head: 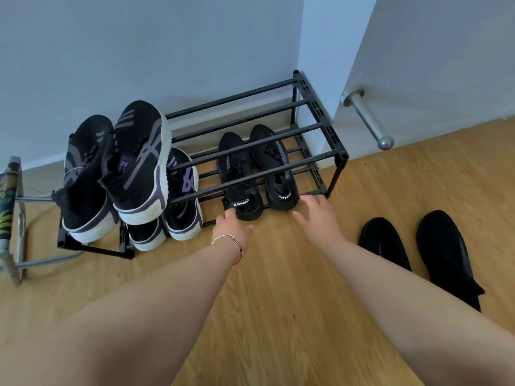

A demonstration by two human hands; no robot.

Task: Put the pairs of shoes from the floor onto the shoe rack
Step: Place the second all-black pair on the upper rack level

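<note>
Lower-tier purple sneakers [182, 196] half hidden under upper pair [139, 160]; hands [234, 229] blurred.

A pale blue-grey wall [139, 45] meets a light wood-plank floor [278, 316] along a low skirting board [39, 165] in soft, even light. At right, a white door [446, 65] stands just beside the wall's corner, its brushed-metal handle [367, 118] jutting out over the planks. At the left edge, a metal-tube frame [33, 199] carrying a leaf-patterned panel [9, 190] rests on the floor near the wall.
</note>
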